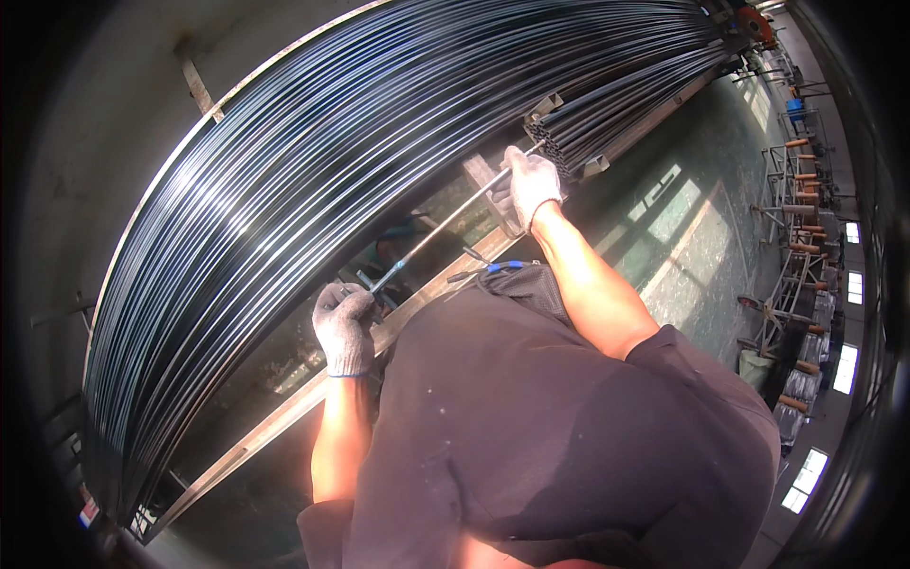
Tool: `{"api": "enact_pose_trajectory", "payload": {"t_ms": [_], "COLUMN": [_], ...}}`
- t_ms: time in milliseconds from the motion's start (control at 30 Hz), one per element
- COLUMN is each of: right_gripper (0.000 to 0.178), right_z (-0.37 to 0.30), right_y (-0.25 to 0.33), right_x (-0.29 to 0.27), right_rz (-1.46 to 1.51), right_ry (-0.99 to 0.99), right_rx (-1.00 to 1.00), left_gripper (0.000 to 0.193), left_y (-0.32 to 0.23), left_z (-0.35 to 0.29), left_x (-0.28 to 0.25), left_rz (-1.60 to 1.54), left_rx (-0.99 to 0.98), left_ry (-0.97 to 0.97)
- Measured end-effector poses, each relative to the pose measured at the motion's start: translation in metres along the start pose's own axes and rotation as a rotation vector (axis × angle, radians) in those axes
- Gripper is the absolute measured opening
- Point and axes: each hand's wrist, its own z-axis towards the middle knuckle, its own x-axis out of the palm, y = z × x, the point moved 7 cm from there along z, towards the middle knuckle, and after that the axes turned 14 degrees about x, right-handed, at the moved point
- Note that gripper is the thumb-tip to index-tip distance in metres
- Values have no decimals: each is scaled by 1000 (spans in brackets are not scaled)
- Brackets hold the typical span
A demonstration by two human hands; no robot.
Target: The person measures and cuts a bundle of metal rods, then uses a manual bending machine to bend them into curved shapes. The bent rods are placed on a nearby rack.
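Observation:
A thin metal rod [450, 220] slants between my two hands, rising from lower left to upper right. My left hand [343, 324], in a pale knit glove, is closed around its lower end, where the rod has a bluish section. My right hand [534, 185], also gloved, grips the rod near its upper end. That end reaches the open ends of a bundle of dark tubes [550, 147]; whether it enters one of them I cannot tell.
Long dark shiny tubes [284, 190] lie in a wide rack beyond my hands. A metal rail [275, 417] crosses in front of me. Square metal posts [595, 166] stand beside the bundle. On the right are a green floor [682, 256] and frames with orange-brown rollers [806, 247].

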Motion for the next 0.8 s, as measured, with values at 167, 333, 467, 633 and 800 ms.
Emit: {"api": "enact_pose_trajectory", "payload": {"t_ms": [167,333,467,633,800], "right_gripper": [40,39,39,34,35], "right_z": [-5,-11,0,-15,-1], "right_y": [1,-3,2,8,-9], "right_x": [1,11,4,8,15], "right_rz": [-41,34,-6,67,103], "right_ry": [-35,39,28,-3,82], "right_rx": [-14,75,92,99,143], "left_gripper": [23,20,24,22,29], "left_y": [-2,12,4,-6,2], "left_z": [0,-3,8,14,9], "left_x": [0,-18,-5,0,-13], "left_rz": [-1,5,9,35,17], "left_rx": [17,-34,-6,-3,-8], "left_ry": [-6,-30,-2,39,16]}}
